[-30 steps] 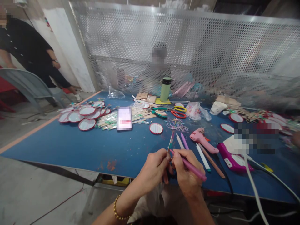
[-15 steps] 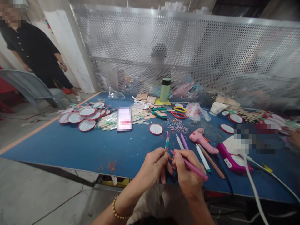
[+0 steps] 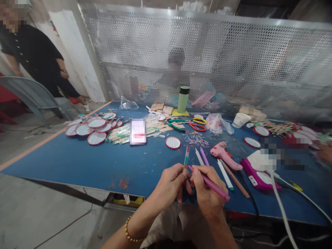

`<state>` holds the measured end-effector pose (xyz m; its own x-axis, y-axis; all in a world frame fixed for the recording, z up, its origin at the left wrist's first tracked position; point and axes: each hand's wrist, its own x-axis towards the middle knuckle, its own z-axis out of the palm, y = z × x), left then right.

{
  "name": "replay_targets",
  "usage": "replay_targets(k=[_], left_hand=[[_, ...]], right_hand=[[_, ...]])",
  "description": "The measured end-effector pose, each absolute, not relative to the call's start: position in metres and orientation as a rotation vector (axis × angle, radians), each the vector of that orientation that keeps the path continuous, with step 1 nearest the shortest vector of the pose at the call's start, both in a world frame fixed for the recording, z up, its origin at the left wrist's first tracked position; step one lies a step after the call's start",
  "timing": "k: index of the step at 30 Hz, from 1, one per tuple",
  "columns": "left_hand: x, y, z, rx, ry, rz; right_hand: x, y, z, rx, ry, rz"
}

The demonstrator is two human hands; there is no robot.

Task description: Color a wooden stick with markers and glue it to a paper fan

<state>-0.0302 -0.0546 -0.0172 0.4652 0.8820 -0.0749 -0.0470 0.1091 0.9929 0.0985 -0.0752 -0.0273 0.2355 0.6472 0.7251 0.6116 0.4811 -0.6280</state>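
Note:
Near the table's front edge, my left hand (image 3: 172,181) pinches a flat wooden stick (image 3: 186,158) that points up and bears purple, teal and brown bands. Close on its right, my right hand (image 3: 209,190) grips a pink marker pen (image 3: 214,186), its tip close to the stick; whether they touch I cannot tell. Just beyond lie a white marker (image 3: 199,156) and a purple marker (image 3: 204,156). To the right of my right hand are a white marker with a teal end (image 3: 225,175) and a brown marker (image 3: 235,180). A pink glue gun (image 3: 225,155) rests behind these.
Red-rimmed round discs (image 3: 96,138) are piled at the left beside bundled sticks (image 3: 121,135) and a phone (image 3: 138,132). Pliers (image 3: 176,125), a green bottle (image 3: 183,100) and a paper cup (image 3: 240,119) stand farther back. White cables (image 3: 281,207) cross the right side. A person (image 3: 33,58) stands far left.
My hands, the stick and the pink marker hold nearly the same pose. The person at the far left has shifted slightly leftward.

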Motion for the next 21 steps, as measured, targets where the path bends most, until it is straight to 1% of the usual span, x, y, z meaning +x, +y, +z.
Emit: replay_targets(k=[21], left_hand=[[-0.0302,-0.0556,-0.0131,1.292,0.875,0.8]], right_hand=[[0.0985,-0.0747,-0.0251,-1.194,-1.442,0.056]])
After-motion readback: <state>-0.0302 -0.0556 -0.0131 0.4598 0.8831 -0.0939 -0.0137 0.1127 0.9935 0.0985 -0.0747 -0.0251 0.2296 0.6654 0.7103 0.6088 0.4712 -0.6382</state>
